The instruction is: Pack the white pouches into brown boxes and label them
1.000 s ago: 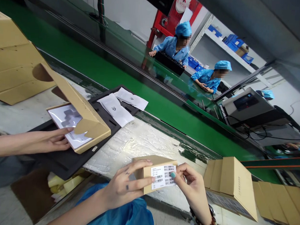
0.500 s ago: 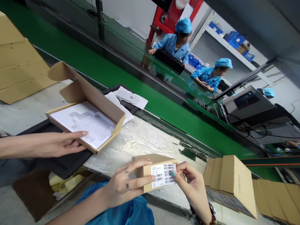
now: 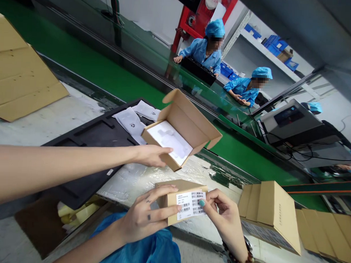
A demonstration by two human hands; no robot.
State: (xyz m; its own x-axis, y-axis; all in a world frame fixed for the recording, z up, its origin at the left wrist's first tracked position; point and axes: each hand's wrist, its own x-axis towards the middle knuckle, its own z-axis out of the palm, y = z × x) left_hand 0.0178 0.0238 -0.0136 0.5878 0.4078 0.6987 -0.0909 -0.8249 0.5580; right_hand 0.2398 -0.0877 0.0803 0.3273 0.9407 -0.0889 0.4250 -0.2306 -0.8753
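Note:
My left hand (image 3: 145,211) grips a small brown cardboard box (image 3: 171,220) from its left side, with fingers stretched across its near face. On that face lies a white barcode label (image 3: 191,205). My right hand (image 3: 225,212) is closed at the label's right edge, its thumb on the label and the other fingers curled; whether they also touch the box is hidden. Just beyond, a co-worker's hand (image 3: 151,155) reaching in from the left holds an open cardboard box (image 3: 190,120) with a white moulded insert (image 3: 171,142).
Stacked closed boxes (image 3: 272,217) stand at right, and flat brown cartons (image 3: 24,72) at far left. A black tray (image 3: 91,144) holds white packets (image 3: 131,124). Behind runs a green conveyor (image 3: 153,96); two people (image 3: 205,52) in blue sit across it.
The co-worker's hand has carried the open box rightward, uncovering more of the black tray and packets. My hands, the small box and its label stay in practically the same position.

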